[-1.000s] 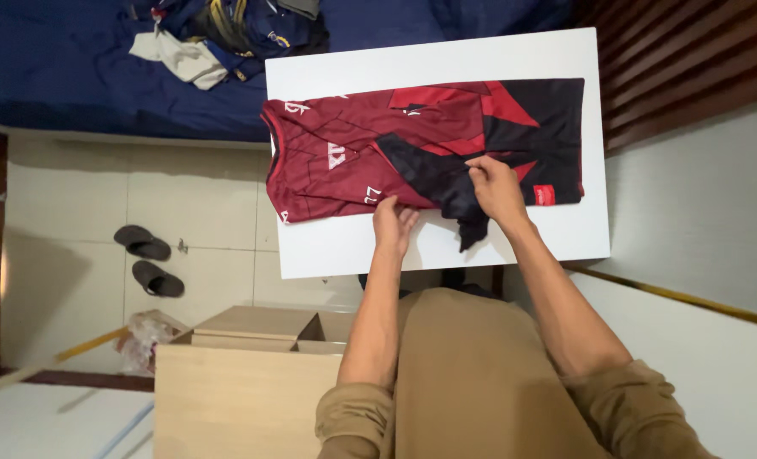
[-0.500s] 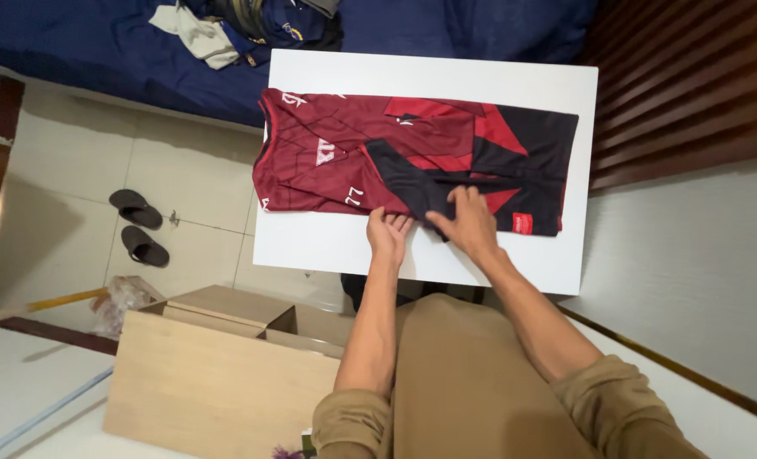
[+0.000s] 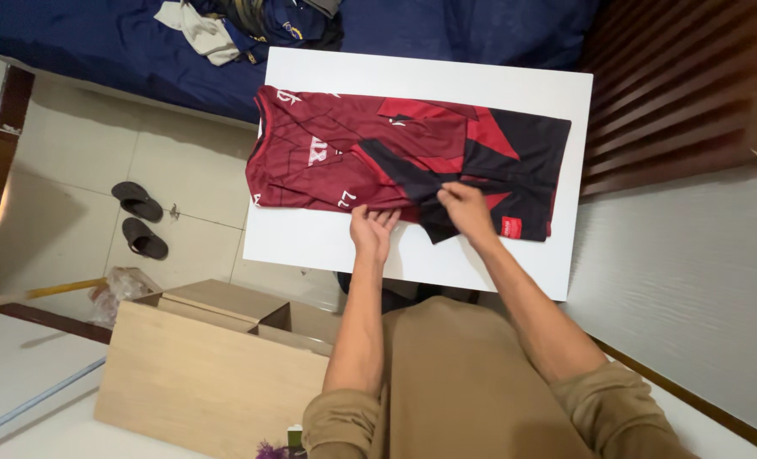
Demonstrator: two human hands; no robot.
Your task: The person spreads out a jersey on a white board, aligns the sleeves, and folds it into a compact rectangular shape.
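Two hands on the red-and-black jersey (image 3: 404, 161) spread on the white tabletop (image 3: 497, 255) mid-frame: left hand (image 3: 372, 231) flat, fingers apart, at its near hem, right hand (image 3: 466, 212) pinching a dark fold; light, limp, slippery fabric, so probably best gripped at hems or folds.

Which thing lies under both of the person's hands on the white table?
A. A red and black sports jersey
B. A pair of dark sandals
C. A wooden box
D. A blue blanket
A: the left hand rests at the near edge of the red and black sports jersey, and the right hand pinches its dark fabric, on the white table.
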